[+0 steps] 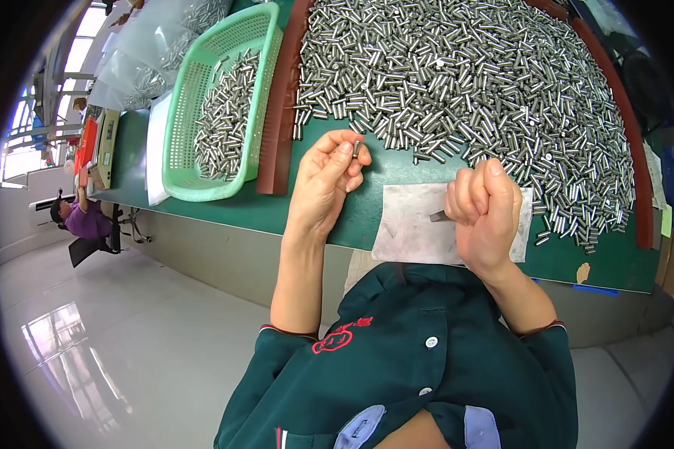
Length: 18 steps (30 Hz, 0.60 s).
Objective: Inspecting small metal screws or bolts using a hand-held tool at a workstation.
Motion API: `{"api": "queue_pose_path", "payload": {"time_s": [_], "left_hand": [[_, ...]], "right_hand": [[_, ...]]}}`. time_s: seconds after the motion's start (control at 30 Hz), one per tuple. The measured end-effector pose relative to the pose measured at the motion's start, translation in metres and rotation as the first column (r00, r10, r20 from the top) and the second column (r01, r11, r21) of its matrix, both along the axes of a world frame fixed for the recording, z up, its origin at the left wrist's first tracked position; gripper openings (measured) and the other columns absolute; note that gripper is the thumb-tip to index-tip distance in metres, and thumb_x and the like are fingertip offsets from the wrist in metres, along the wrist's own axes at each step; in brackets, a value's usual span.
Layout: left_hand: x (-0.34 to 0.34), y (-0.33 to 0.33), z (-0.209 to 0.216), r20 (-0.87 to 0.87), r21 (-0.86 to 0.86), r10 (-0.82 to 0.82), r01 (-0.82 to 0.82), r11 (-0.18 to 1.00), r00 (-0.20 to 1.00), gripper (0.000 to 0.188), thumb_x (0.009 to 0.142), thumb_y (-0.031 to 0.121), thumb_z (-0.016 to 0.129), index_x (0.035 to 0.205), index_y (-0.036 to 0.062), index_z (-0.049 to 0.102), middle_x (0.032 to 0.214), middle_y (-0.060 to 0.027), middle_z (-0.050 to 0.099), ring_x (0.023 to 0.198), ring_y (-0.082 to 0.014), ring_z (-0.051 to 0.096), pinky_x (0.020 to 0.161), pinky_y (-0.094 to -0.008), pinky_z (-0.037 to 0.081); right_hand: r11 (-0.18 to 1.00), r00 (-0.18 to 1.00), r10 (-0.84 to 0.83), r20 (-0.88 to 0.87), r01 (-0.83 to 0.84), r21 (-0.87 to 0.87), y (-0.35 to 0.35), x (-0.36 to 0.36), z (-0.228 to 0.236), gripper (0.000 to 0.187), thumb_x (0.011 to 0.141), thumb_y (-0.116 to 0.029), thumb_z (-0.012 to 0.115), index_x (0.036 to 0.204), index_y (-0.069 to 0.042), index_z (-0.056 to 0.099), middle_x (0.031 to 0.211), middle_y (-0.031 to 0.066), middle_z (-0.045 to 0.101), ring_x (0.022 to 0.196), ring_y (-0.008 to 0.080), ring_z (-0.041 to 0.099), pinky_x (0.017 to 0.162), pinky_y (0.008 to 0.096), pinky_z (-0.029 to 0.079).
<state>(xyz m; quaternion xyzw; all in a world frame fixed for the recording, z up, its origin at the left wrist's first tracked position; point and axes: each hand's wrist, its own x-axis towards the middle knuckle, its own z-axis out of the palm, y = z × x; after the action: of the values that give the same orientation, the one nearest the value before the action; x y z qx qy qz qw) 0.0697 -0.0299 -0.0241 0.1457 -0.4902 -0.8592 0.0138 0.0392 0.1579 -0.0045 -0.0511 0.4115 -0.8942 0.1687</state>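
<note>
My left hand (326, 173) is raised over the table's front part, its thumb and fingers pinching one short metal pin (356, 149) upright. To its right my right hand (487, 209) is closed in a loose fist above a grey-stained white sheet (412, 224). From that fist juts a thin, dark grey, flat-ended piece (439, 216); the rest of it is hidden by the fingers. A wide heap of short shiny metal pins (457, 75) covers the table beyond both hands, its near edge close to my left fingertips.
Left of the heap stands a green plastic basket (174, 142) partly filled with pins. Dark red strips (278, 127) border the heap on both sides. Clear bags of pins (146, 60) lie at the far left. A person in purple (88, 221) sits beyond the green table (131, 153).
</note>
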Motion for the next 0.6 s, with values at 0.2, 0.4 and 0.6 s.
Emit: {"api": "queue_pose_path", "payload": {"time_s": [0.2, 0.4, 0.6], "left_hand": [[0.014, 0.022, 0.016, 0.1, -0.256, -0.157, 0.178, 0.95, 0.983, 0.01, 0.084, 0.006, 0.051, 0.09, -0.0012, 0.054, 0.073, -0.0056, 0.057, 0.053, -0.0033, 0.039, 0.047, -0.0167, 0.033], [0.038, 0.064, 0.013, 0.075, -0.927, -0.25, 0.16, 0.339, 0.965, 0.007, 0.08, 0.006, 0.053, 0.082, 0.0005, 0.048, 0.063, -0.0128, 0.053, 0.056, -0.0264, 0.052, 0.051, -0.0337, 0.041], [0.039, 0.071, 0.01, 0.125, -0.989, -0.276, 0.141, 0.039, 0.953, 0.013, 0.078, 0.009, 0.056, 0.081, 0.0031, 0.045, 0.061, -0.012, 0.052, 0.056, -0.0299, 0.052, 0.049, -0.0391, 0.04]], "right_hand": [[0.999, 1.0, 0.001, 0.015, -0.002, 0.048, 0.0, -0.002, 0.0, 0.039, 0.091, -0.025, 0.029, 0.055, -0.011, 0.028, 0.045, -0.0009, 0.026, 0.039, 0.0074, 0.016, 0.039, 0.0234, 0.017], [0.998, 1.0, -0.017, -0.002, 0.017, 0.06, -0.001, -0.004, 0.0, 0.039, 0.091, -0.024, 0.03, 0.054, -0.011, 0.027, 0.045, -0.0006, 0.026, 0.04, 0.0075, 0.016, 0.039, 0.0232, 0.018], [0.998, 1.0, -0.013, -0.008, 0.013, 0.063, 0.001, -0.004, -0.001, 0.04, 0.091, -0.025, 0.029, 0.054, -0.011, 0.027, 0.044, -0.001, 0.026, 0.04, 0.0075, 0.016, 0.039, 0.0231, 0.018]]}}
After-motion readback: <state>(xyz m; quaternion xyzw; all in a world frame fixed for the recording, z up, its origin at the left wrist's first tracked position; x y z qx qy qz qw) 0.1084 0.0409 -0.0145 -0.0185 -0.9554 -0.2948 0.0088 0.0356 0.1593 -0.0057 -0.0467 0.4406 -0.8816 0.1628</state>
